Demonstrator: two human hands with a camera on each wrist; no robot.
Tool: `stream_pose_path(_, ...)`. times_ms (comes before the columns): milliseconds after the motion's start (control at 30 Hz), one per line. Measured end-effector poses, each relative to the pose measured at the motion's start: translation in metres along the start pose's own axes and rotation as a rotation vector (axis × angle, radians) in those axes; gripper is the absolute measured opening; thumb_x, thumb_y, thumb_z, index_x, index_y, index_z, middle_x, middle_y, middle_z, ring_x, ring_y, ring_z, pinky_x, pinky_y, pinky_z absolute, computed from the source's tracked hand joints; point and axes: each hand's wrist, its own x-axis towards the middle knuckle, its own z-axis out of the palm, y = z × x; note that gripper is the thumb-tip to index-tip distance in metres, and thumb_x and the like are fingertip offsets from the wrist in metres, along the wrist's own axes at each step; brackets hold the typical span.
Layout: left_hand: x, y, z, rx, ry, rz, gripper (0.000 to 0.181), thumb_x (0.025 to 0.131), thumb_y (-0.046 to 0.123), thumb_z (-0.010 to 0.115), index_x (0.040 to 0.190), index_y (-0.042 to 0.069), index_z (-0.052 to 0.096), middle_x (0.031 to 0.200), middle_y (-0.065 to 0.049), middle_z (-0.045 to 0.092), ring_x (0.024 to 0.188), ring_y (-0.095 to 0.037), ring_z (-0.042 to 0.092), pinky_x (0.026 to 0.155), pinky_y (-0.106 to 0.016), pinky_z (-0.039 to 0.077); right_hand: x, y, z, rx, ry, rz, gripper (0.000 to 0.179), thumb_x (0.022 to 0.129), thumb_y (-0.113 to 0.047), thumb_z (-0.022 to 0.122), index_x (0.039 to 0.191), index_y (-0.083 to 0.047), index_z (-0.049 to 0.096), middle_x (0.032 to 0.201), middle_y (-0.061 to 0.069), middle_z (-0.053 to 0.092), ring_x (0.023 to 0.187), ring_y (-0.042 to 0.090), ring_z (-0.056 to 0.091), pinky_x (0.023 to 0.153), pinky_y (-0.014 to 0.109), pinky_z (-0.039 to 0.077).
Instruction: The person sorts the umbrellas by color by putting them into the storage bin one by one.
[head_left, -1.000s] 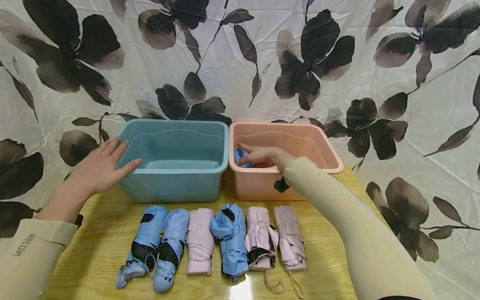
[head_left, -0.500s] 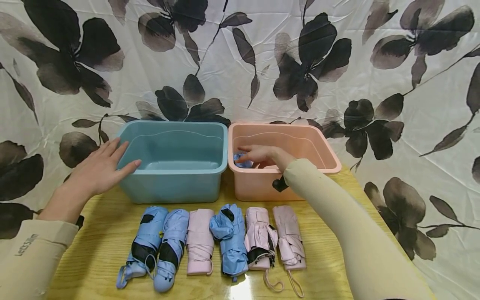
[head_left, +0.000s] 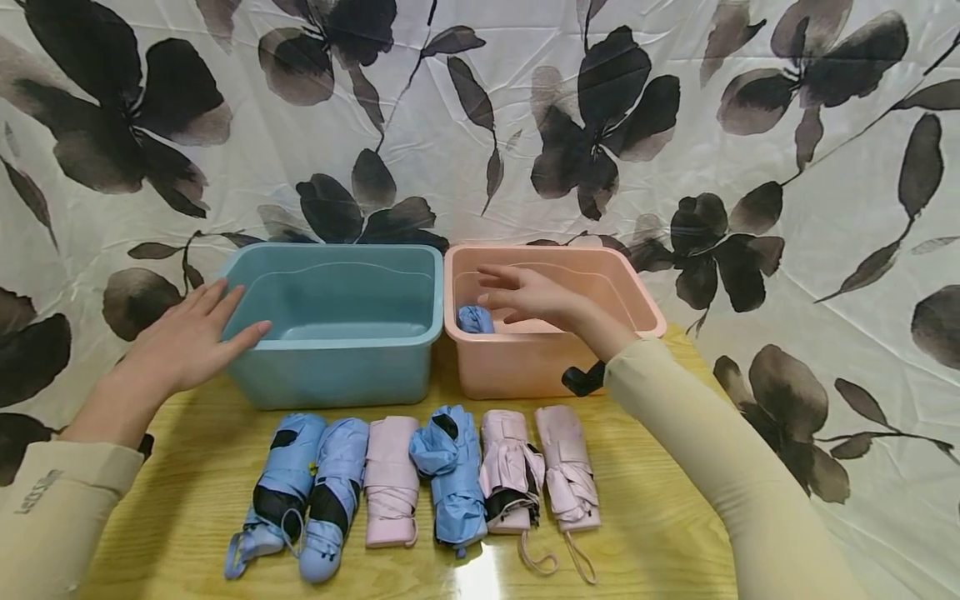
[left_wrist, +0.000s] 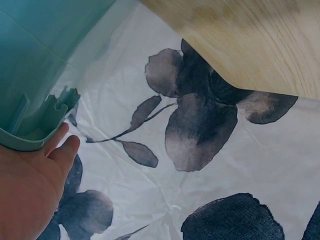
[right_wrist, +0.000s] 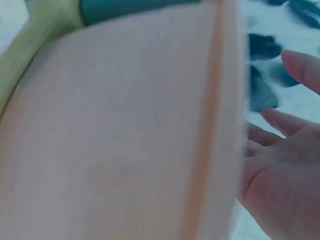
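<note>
My right hand (head_left: 534, 298) is over the pink bin (head_left: 517, 367), fingers extended and holding nothing. Below its fingertips, a blue folded umbrella (head_left: 475, 320) lies at the left end of that bin. In the right wrist view the bin's outer wall (right_wrist: 125, 125) fills much of the picture, with the right hand (right_wrist: 287, 170) beyond the rim. At the left rim of the teal bin (head_left: 337, 375) my left hand (head_left: 176, 343) rests with straight, spread fingers. The left wrist view has this hand (left_wrist: 32, 185) at the teal bin's underside rim (left_wrist: 25, 144).
A row of folded umbrellas lies before the bins: a blue one (head_left: 285, 475), another blue one (head_left: 336, 492), a pink one (head_left: 392, 475), a loosely wrapped blue one (head_left: 456, 483) and two pinks (head_left: 570, 462) at right. A floral cloth (head_left: 465, 125) hangs behind the wooden table (head_left: 645, 500).
My right hand has let go of the blue umbrella and risen out of the pink bin, leaving the umbrella inside. The left hand stays at the teal bin. The head view has shifted slightly.
</note>
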Motion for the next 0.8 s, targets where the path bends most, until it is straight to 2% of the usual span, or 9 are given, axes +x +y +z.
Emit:
stream_pose_path(133, 0.001, -0.001, 0.001, 0.004, 0.003, 0.006, 0.095, 0.107, 0.065, 0.033, 0.162, -0.009, 0.012, 0.166, -0.039, 0.003, 0.151, -0.061, 0.005, 0.117, -0.076, 0.009, -0.032, -0.001, 0.004, 0.064, 0.056, -0.107, 0.067, 0.105, -0.024, 0.063, 0.165, -0.018, 0.033, 0.166, 0.005, 0.038, 0.144, 0.028, 0.049, 0.111, 0.049, 0.049)
stream_pose_path(367, 0.002, -0.003, 0.003, 0.005, 0.018, 0.019, 0.093, 0.107, 0.062, 0.034, 0.161, -0.011, 0.013, 0.165, -0.041, 0.004, 0.15, -0.062, 0.006, 0.117, -0.077, 0.011, -0.079, 0.01, 0.017, 0.208, 0.187, -0.277, 0.061, 0.106, -0.007, 0.057, 0.163, -0.012, 0.037, 0.166, 0.012, 0.039, 0.143, 0.034, 0.05, 0.112, 0.045, 0.048)
stream_pose_path(500, 0.002, -0.002, 0.002, 0.0, 0.017, 0.018, 0.093, 0.107, 0.062, 0.034, 0.161, -0.011, 0.013, 0.165, -0.04, 0.004, 0.151, -0.061, 0.005, 0.117, -0.077, 0.01, -0.101, 0.023, 0.025, 0.269, 0.258, -0.346, 0.064, 0.104, -0.002, 0.058, 0.163, -0.009, 0.035, 0.163, 0.014, 0.042, 0.142, 0.037, 0.05, 0.111, 0.039, 0.05)
stream_pose_path(667, 0.0, -0.001, 0.0, 0.005, 0.008, 0.017, 0.093, 0.108, 0.061, 0.034, 0.161, -0.012, 0.012, 0.165, -0.04, 0.004, 0.151, -0.062, 0.005, 0.117, -0.077, 0.01, -0.124, 0.05, 0.038, 0.203, 0.353, -0.384, 0.064, 0.103, -0.002, 0.061, 0.162, -0.01, 0.037, 0.162, 0.014, 0.044, 0.141, 0.04, 0.051, 0.106, 0.029, 0.052)
stream_pose_path(800, 0.0, 0.0, -0.001, 0.011, 0.001, 0.018, 0.092, 0.108, 0.061, 0.033, 0.161, -0.011, 0.011, 0.165, -0.04, 0.003, 0.15, -0.062, 0.005, 0.117, -0.077, 0.01, -0.14, 0.074, 0.049, 0.082, 0.436, -0.405, 0.062, 0.102, 0.0, 0.063, 0.159, -0.006, 0.041, 0.16, 0.018, 0.045, 0.138, 0.045, 0.051, 0.106, 0.034, 0.053)
